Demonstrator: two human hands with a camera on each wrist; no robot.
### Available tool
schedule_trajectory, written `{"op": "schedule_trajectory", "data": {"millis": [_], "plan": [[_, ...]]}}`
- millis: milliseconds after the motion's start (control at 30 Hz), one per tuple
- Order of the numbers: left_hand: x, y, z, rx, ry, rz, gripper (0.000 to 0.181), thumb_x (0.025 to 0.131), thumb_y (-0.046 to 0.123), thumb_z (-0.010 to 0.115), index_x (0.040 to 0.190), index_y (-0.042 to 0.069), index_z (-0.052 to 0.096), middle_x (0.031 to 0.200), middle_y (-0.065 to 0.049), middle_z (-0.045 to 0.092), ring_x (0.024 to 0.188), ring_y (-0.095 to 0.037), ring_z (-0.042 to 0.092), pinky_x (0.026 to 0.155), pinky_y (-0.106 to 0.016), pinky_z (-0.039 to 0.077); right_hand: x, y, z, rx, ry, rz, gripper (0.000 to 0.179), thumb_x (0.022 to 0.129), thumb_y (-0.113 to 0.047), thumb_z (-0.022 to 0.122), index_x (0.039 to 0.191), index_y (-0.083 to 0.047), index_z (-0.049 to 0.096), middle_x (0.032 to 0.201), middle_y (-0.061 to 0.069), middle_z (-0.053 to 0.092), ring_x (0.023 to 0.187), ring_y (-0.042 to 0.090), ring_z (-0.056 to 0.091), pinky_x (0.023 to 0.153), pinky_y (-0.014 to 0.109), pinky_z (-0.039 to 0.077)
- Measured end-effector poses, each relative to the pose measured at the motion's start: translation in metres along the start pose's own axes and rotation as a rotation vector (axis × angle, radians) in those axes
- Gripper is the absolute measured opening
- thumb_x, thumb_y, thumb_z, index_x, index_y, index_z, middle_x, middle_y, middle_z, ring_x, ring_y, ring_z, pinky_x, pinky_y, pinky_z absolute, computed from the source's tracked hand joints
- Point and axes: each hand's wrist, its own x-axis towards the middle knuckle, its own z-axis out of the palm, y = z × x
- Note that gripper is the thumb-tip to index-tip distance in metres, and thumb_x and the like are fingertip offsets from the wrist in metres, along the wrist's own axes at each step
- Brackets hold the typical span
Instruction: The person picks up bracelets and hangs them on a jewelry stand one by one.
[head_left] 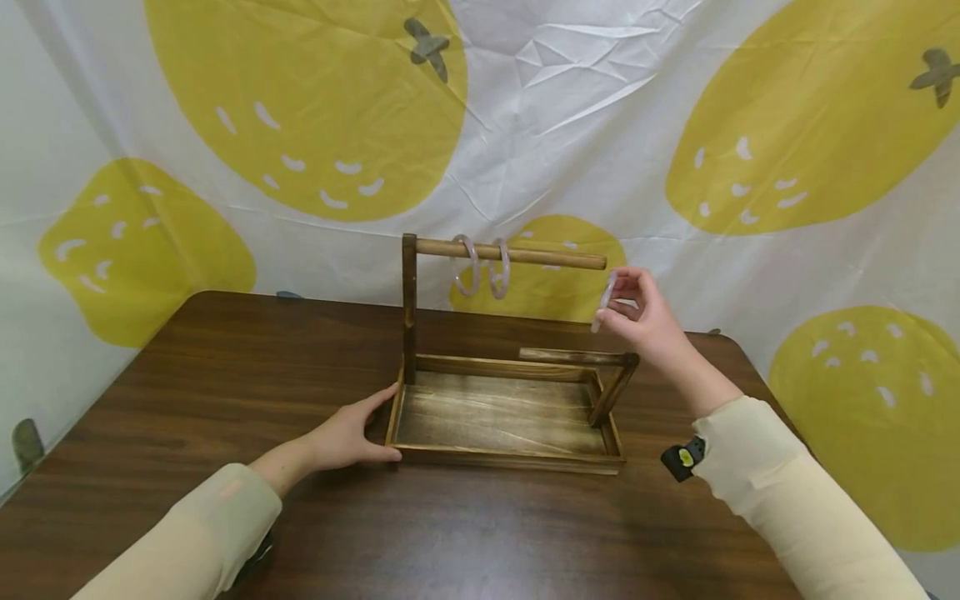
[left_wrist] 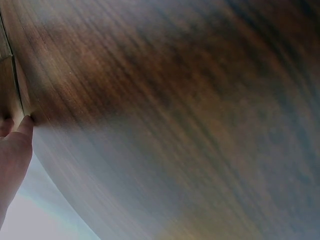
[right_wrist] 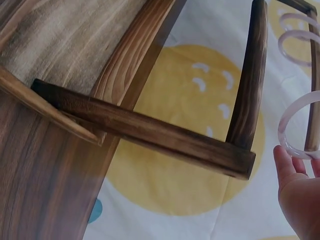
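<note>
A brown wooden jewelry stand (head_left: 510, 463) has a tray base, a tall post on the left with a long upper rod (head_left: 551, 255), and a short post with a lower rod on the right. Two pale pinkish bangles (head_left: 470, 282) hang on the upper rod. My right hand (head_left: 643, 315) pinches a third pale bangle (head_left: 604, 302) between thumb and fingers, close to the rod's free right end; in the right wrist view this bangle (right_wrist: 286, 120) overlaps the rod tip. Down at the tray's left end, my left hand (head_left: 347, 433) grips the corner, thumb at the front edge and fingers along the side.
The stand rests on a dark wood-grain table (head_left: 480, 533). Behind the table hangs a white cloth (head_left: 360, 258) printed with large yellow fruit. The short post (head_left: 617, 392) with its lower rod (head_left: 570, 357) stands below my right hand.
</note>
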Motion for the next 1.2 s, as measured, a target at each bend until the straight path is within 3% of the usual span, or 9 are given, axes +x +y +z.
{"op": "schedule_trajectory", "data": {"millis": [300,700,967,1200], "plan": [[0.001,0.0,0.0,0.016,0.013,0.016,0.098,0.075,0.034,0.078,0.149,0.004,0.021,0.15,-0.023,0.028,0.136,-0.043,0.029,0.108,-0.057,0.028,0.004,-0.001,-0.008,-0.028,0.006,0.049,0.058,0.09,-0.001,0.053,0.137,0.009,0.022,0.112,-0.002,0.035,0.103,0.0,0.041,0.087,0.007,0.039],[0.0,-0.001,0.0,0.012,0.015,0.007,0.098,0.074,0.033,0.078,0.149,0.003,0.021,0.15,-0.024,0.028,0.136,-0.043,0.029,0.108,-0.058,0.028,0.012,0.001,-0.013,-0.047,0.015,0.038,0.057,0.09,-0.002,0.053,0.138,0.007,0.024,0.116,0.001,0.039,0.101,-0.001,0.044,0.088,0.008,0.04],[0.001,-0.001,0.0,0.014,0.012,0.011,0.098,0.075,0.034,0.078,0.149,0.003,0.021,0.15,-0.024,0.027,0.136,-0.043,0.029,0.108,-0.057,0.028,0.016,-0.004,-0.013,-0.063,0.024,0.057,0.059,0.089,-0.001,0.054,0.138,0.008,0.023,0.119,0.002,0.039,0.105,-0.003,0.042,0.104,0.026,0.039],[0.0,0.0,0.0,0.015,0.011,0.006,0.099,0.075,0.034,0.078,0.149,0.003,0.021,0.15,-0.024,0.028,0.136,-0.043,0.029,0.108,-0.057,0.028,0.022,-0.008,-0.014,-0.074,0.014,0.05,0.063,0.088,0.001,0.053,0.142,0.005,0.02,0.117,0.001,0.037,0.11,0.005,0.04,0.109,0.038,0.034]]}}
